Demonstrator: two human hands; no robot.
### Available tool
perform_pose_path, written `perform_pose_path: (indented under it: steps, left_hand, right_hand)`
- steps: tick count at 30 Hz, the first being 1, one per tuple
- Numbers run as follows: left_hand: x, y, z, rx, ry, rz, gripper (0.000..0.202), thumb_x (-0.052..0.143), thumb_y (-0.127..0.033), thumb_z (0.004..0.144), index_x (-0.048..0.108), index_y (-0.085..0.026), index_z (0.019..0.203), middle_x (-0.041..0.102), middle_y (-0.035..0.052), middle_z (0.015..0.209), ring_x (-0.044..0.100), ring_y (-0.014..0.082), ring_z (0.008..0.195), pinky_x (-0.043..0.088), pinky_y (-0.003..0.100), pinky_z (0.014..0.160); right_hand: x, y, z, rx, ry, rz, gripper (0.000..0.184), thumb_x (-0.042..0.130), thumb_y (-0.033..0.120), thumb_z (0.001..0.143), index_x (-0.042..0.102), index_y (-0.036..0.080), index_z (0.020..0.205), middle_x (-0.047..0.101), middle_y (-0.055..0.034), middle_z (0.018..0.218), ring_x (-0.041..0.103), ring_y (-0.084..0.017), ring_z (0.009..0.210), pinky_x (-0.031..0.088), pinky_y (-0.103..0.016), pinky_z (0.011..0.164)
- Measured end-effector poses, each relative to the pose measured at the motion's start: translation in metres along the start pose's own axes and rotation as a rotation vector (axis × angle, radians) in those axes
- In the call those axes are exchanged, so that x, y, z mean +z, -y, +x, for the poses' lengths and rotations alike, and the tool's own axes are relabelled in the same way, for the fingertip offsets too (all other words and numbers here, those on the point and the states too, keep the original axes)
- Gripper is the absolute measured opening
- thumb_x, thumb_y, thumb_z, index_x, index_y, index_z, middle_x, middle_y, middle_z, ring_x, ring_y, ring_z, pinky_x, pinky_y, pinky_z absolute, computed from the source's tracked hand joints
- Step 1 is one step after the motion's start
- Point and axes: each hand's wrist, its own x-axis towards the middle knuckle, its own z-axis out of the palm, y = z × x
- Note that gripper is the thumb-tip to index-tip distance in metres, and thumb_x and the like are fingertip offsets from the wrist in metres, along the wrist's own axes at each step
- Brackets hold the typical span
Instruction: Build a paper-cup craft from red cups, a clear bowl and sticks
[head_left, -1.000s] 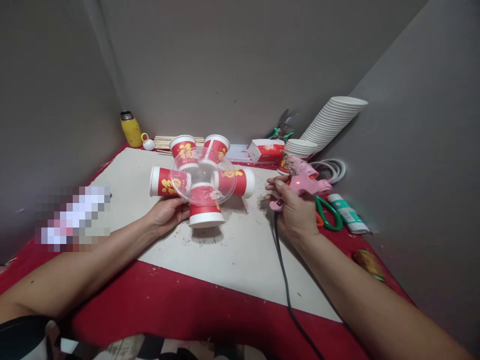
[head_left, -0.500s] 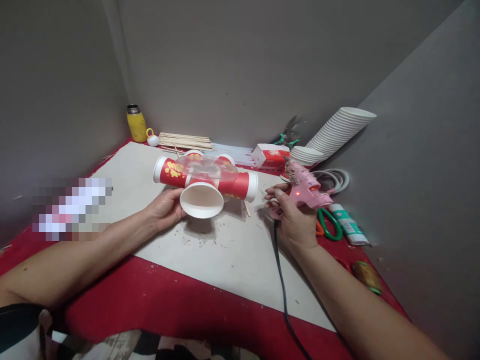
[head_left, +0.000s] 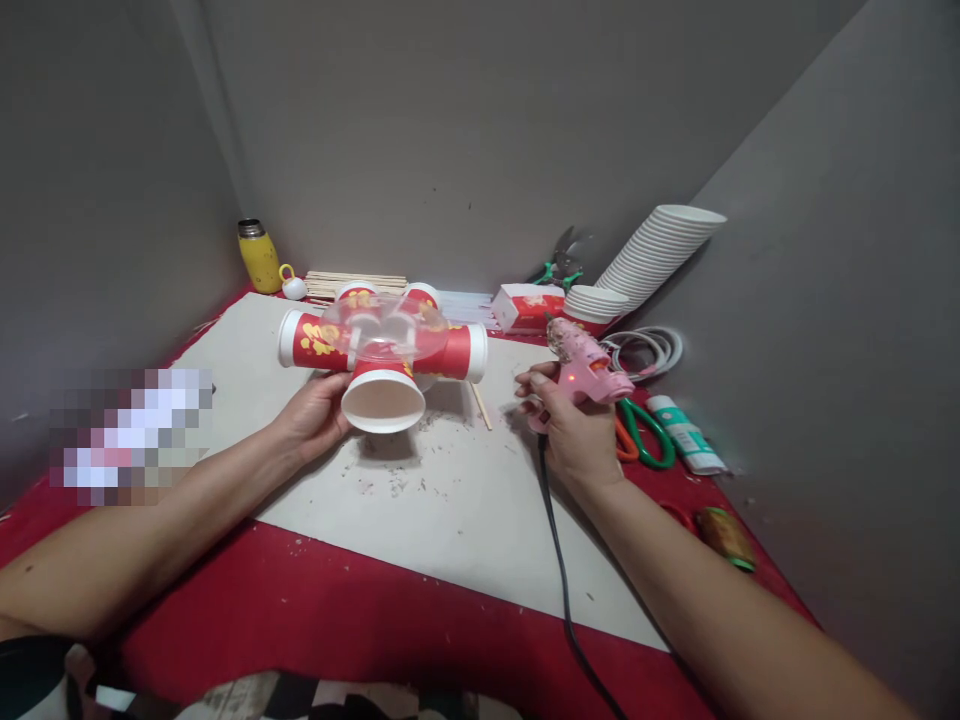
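My left hand (head_left: 319, 415) is closed on the underside of a paper cup assembly (head_left: 446, 352), its fingertips partly hidden behind the nearest cup. Several red cups with gold prints and white rims point outward around a clear plastic piece (head_left: 390, 325) on top. One cup mouth faces me. My right hand (head_left: 574, 425) grips a pink hot glue gun (head_left: 581, 362) by its handle, nozzle pointing up and leftward, with an orange light lit. Its black cord (head_left: 559, 560) runs down toward me. A gap separates the glue gun from the cups. Between them a thin wooden stick (head_left: 481, 407) lies on the board.
A pale board (head_left: 450, 530) with scattered crumbs covers part of the red table (head_left: 322, 610). At the back stand a yellow bottle (head_left: 259, 262), wooden sticks (head_left: 356, 282), a red-white box (head_left: 529, 307) and stacked cups (head_left: 660, 255). Green-handled scissors (head_left: 649, 437) lie right.
The whole view has shifted a little, so most things sit further left. The cup assembly is turned slightly, showing more of its far cups. Both hands keep their holds.
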Motion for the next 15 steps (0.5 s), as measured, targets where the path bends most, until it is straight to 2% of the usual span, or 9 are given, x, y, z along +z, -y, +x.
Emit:
perform_pose_path:
  steps: [4,9,12,15]
  left_hand:
    - [-0.0003,0.0017,-0.0004,0.122,-0.053,0.122,0.018,0.073,-0.012,0.073,0.072,-0.008,0.09,0.074,0.0101,0.088,0.068,0.0162,0.072,0.057,0.025,0.061]
    - [0.0018,0.0041,-0.0035,0.26,-0.095,0.223,0.013,0.074,-0.015,0.073,0.071,-0.011,0.085,0.072,0.0068,0.084,0.066,0.0145,0.069,0.055,0.023,0.056]
    - [0.0018,0.0067,-0.0037,0.361,-0.127,0.275,0.017,0.076,-0.016,0.071,0.071,-0.013,0.088,0.073,0.0073,0.086,0.068,0.0168,0.073,0.057,0.026,0.061]
    - [-0.0002,0.0091,-0.0021,0.502,-0.173,0.307,0.022,0.077,-0.023,0.073,0.069,-0.014,0.091,0.074,0.0084,0.087,0.069,0.0195,0.076,0.06,0.033,0.069]
  right_hand:
    - [0.0004,0.0,-0.0013,-0.008,0.002,-0.001,0.025,0.077,0.033,0.068,0.063,0.018,0.083,0.068,-0.0017,0.08,0.06,-0.011,0.064,0.045,-0.02,0.048]
    - [-0.0021,-0.0029,-0.0006,0.016,0.004,-0.035,0.023,0.076,0.032,0.07,0.064,0.019,0.085,0.067,-0.0009,0.078,0.059,-0.01,0.061,0.041,-0.019,0.046]
    - [-0.0032,-0.0047,-0.0004,0.016,0.01,-0.057,0.023,0.077,0.033,0.072,0.065,0.019,0.085,0.067,-0.0016,0.083,0.06,-0.01,0.065,0.042,-0.019,0.047]
    - [-0.0049,-0.0081,-0.0006,-0.001,0.034,-0.108,0.023,0.077,0.035,0.074,0.066,0.019,0.087,0.067,-0.0019,0.088,0.062,-0.011,0.07,0.047,-0.019,0.052]
